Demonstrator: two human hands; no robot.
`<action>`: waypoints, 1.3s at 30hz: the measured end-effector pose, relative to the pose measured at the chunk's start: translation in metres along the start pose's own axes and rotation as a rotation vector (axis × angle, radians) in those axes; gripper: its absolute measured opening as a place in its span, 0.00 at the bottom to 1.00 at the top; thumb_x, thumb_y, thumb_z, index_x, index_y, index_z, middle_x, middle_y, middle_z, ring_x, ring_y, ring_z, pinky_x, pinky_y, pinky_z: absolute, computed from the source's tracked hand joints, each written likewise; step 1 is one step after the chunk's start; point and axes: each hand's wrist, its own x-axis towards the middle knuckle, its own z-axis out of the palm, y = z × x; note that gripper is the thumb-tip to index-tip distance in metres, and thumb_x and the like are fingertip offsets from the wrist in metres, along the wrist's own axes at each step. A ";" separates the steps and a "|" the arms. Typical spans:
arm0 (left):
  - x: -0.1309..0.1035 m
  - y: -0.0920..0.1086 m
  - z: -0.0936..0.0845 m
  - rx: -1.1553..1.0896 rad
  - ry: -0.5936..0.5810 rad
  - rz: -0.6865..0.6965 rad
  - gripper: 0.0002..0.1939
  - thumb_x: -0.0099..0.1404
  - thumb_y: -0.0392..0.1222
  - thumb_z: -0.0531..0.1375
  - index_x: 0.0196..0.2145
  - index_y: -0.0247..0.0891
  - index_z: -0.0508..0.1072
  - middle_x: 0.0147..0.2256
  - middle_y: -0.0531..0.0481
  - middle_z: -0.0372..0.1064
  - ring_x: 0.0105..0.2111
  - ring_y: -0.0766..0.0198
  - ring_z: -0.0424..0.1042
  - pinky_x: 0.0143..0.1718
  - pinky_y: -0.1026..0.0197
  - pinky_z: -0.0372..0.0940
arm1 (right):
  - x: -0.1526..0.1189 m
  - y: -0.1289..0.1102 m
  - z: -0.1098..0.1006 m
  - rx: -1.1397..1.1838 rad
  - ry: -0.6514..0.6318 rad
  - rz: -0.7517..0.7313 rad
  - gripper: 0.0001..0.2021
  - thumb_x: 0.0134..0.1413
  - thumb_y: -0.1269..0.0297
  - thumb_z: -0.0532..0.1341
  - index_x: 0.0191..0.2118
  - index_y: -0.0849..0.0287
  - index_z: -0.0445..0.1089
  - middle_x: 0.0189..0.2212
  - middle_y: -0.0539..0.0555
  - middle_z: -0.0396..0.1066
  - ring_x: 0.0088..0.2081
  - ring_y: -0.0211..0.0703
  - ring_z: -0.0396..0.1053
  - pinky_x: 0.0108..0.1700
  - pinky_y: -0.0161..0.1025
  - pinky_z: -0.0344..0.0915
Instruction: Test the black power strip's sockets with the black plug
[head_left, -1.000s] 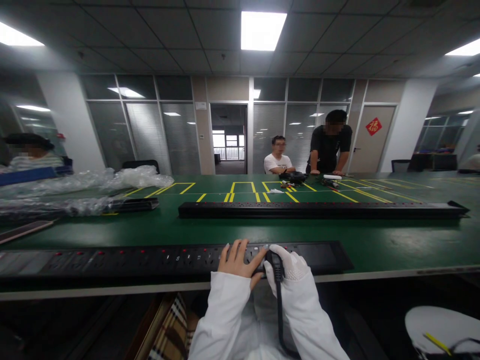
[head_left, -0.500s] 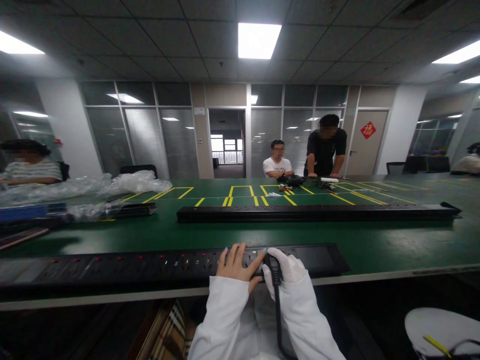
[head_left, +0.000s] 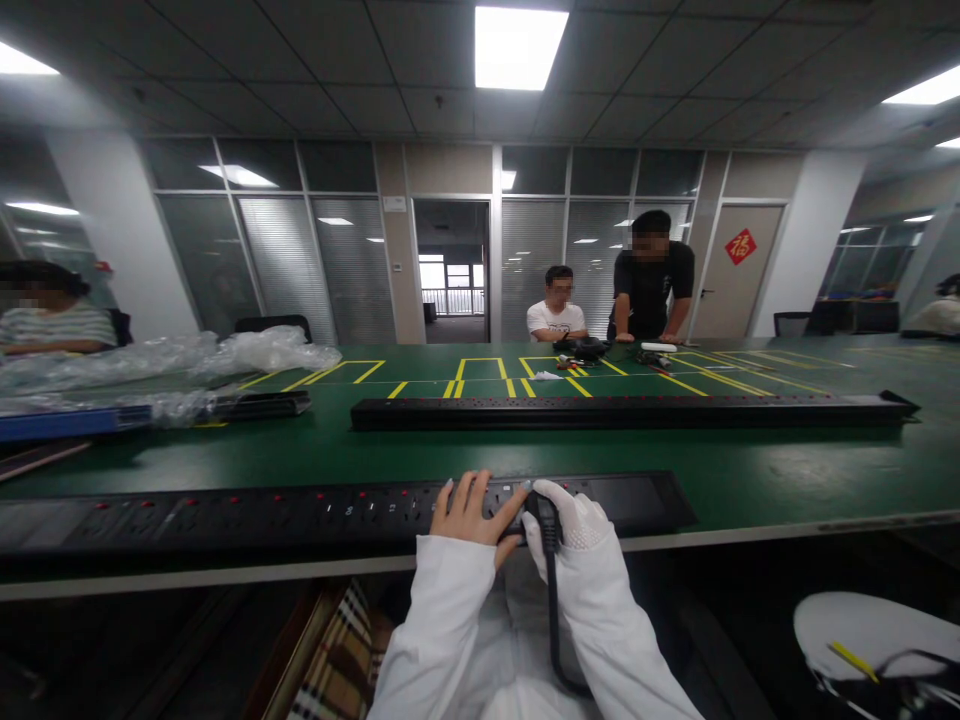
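Observation:
A long black power strip [head_left: 247, 515] with a row of sockets and small red switches or lights lies along the near table edge. My bare left hand [head_left: 474, 510] rests on top of it, fingers spread and empty, with the index finger reaching toward the plug. In my right hand [head_left: 571, 515], which wears a white dotted glove, the fingers close around a black plug [head_left: 550, 522]. The plug is pressed against the strip; whether its pins are in a socket is hidden. From the plug a thick black cable [head_left: 554, 620] hangs down past the table edge between my sleeves.
Farther back on the green table [head_left: 420, 450] lies a second long black strip [head_left: 630, 412]. Clear plastic wrap [head_left: 270, 350] and a blue strip [head_left: 75, 422] are at left. Two people are across the table, another sits far left. A white stool [head_left: 862, 620] stands lower right.
The whole view has shifted slightly, so the table sits a little higher in the picture. Both hands stay in the same places on the strip, with the plug still held.

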 end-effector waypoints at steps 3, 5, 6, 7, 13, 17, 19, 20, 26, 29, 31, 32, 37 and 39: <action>0.001 0.000 0.000 0.010 0.005 -0.004 0.32 0.50 0.56 0.61 0.52 0.67 0.55 0.53 0.49 0.60 0.52 0.51 0.58 0.52 0.46 0.49 | 0.000 0.003 0.006 -0.015 0.022 -0.007 0.18 0.51 0.57 0.55 0.47 0.56 0.65 0.30 0.53 0.66 0.31 0.39 0.62 0.36 0.37 0.59; 0.001 0.001 0.000 0.008 0.005 -0.003 0.32 0.50 0.55 0.61 0.52 0.66 0.55 0.53 0.49 0.60 0.52 0.51 0.58 0.52 0.46 0.49 | -0.001 0.005 0.009 -0.018 0.035 0.006 0.18 0.51 0.56 0.54 0.46 0.56 0.66 0.30 0.54 0.66 0.30 0.39 0.62 0.36 0.37 0.59; 0.001 0.001 0.000 0.006 0.003 -0.001 0.32 0.50 0.55 0.61 0.52 0.66 0.55 0.53 0.49 0.60 0.52 0.51 0.58 0.52 0.46 0.49 | -0.001 0.005 0.009 -0.018 0.042 0.011 0.18 0.51 0.56 0.54 0.46 0.56 0.66 0.29 0.54 0.66 0.30 0.40 0.63 0.36 0.37 0.59; 0.000 0.001 -0.001 0.005 0.000 0.000 0.32 0.50 0.55 0.61 0.52 0.66 0.55 0.53 0.48 0.60 0.52 0.51 0.58 0.52 0.46 0.49 | -0.002 0.004 0.009 -0.021 0.040 0.017 0.18 0.51 0.56 0.54 0.46 0.55 0.66 0.30 0.54 0.66 0.30 0.40 0.63 0.36 0.37 0.60; -0.001 0.003 -0.009 -0.003 -0.011 -0.011 0.31 0.51 0.55 0.60 0.52 0.67 0.54 0.54 0.48 0.59 0.54 0.52 0.57 0.52 0.46 0.49 | -0.002 -0.001 0.002 -0.024 0.034 -0.004 0.18 0.50 0.57 0.55 0.47 0.55 0.65 0.29 0.53 0.66 0.29 0.39 0.61 0.34 0.36 0.59; 0.000 0.003 -0.006 -0.019 0.018 -0.013 0.32 0.50 0.55 0.61 0.52 0.66 0.56 0.53 0.50 0.60 0.53 0.52 0.58 0.53 0.47 0.49 | -0.002 0.002 0.009 -0.067 0.061 0.036 0.17 0.49 0.54 0.54 0.45 0.53 0.67 0.27 0.53 0.65 0.28 0.40 0.62 0.32 0.37 0.60; 0.001 0.002 -0.003 -0.021 0.026 -0.014 0.32 0.49 0.55 0.62 0.52 0.67 0.56 0.53 0.51 0.60 0.52 0.52 0.58 0.53 0.47 0.49 | -0.002 0.004 0.012 -0.088 0.073 0.053 0.17 0.49 0.53 0.54 0.44 0.52 0.68 0.28 0.53 0.65 0.28 0.40 0.63 0.32 0.37 0.60; 0.001 0.002 -0.002 -0.020 0.026 -0.013 0.32 0.49 0.55 0.62 0.52 0.67 0.56 0.53 0.50 0.60 0.52 0.52 0.58 0.53 0.46 0.49 | -0.002 0.004 0.012 -0.081 0.077 0.051 0.17 0.49 0.53 0.54 0.44 0.52 0.68 0.28 0.53 0.66 0.29 0.40 0.63 0.32 0.37 0.61; -0.001 0.002 -0.005 -0.002 -0.003 -0.005 0.31 0.52 0.56 0.60 0.53 0.65 0.55 0.54 0.47 0.59 0.53 0.52 0.57 0.52 0.45 0.49 | -0.001 0.000 0.003 -0.025 0.022 0.012 0.17 0.49 0.56 0.55 0.46 0.54 0.66 0.30 0.52 0.67 0.30 0.40 0.62 0.36 0.37 0.60; -0.001 0.002 -0.007 -0.010 -0.008 -0.005 0.31 0.52 0.56 0.59 0.53 0.66 0.55 0.54 0.48 0.60 0.53 0.52 0.57 0.52 0.46 0.50 | -0.001 0.000 0.004 -0.017 0.060 -0.013 0.17 0.50 0.57 0.56 0.46 0.55 0.65 0.29 0.52 0.67 0.30 0.39 0.62 0.35 0.37 0.59; 0.000 0.001 -0.006 -0.010 -0.007 -0.008 0.31 0.51 0.56 0.60 0.53 0.66 0.54 0.54 0.47 0.60 0.54 0.52 0.57 0.51 0.45 0.50 | -0.001 0.001 0.006 -0.021 0.063 -0.017 0.17 0.50 0.57 0.55 0.46 0.55 0.65 0.28 0.52 0.67 0.29 0.40 0.62 0.35 0.37 0.59; 0.000 0.001 -0.005 -0.009 -0.007 -0.010 0.31 0.51 0.57 0.60 0.53 0.67 0.54 0.54 0.47 0.59 0.53 0.52 0.57 0.51 0.45 0.50 | -0.001 0.002 0.007 -0.029 0.061 -0.011 0.17 0.50 0.56 0.55 0.46 0.55 0.65 0.28 0.52 0.66 0.29 0.40 0.61 0.34 0.37 0.59; 0.001 -0.001 -0.002 -0.006 -0.015 0.007 0.33 0.50 0.58 0.60 0.53 0.66 0.54 0.54 0.47 0.59 0.53 0.52 0.58 0.51 0.45 0.50 | -0.002 0.003 0.010 -0.052 0.057 0.026 0.18 0.49 0.55 0.55 0.46 0.53 0.66 0.29 0.53 0.65 0.29 0.41 0.61 0.33 0.38 0.59; 0.000 0.000 -0.005 -0.003 -0.016 0.002 0.33 0.51 0.58 0.60 0.53 0.66 0.53 0.54 0.47 0.59 0.53 0.52 0.57 0.51 0.45 0.50 | -0.003 0.002 0.008 -0.029 0.051 0.009 0.18 0.49 0.56 0.55 0.47 0.54 0.65 0.29 0.53 0.65 0.29 0.41 0.61 0.34 0.38 0.59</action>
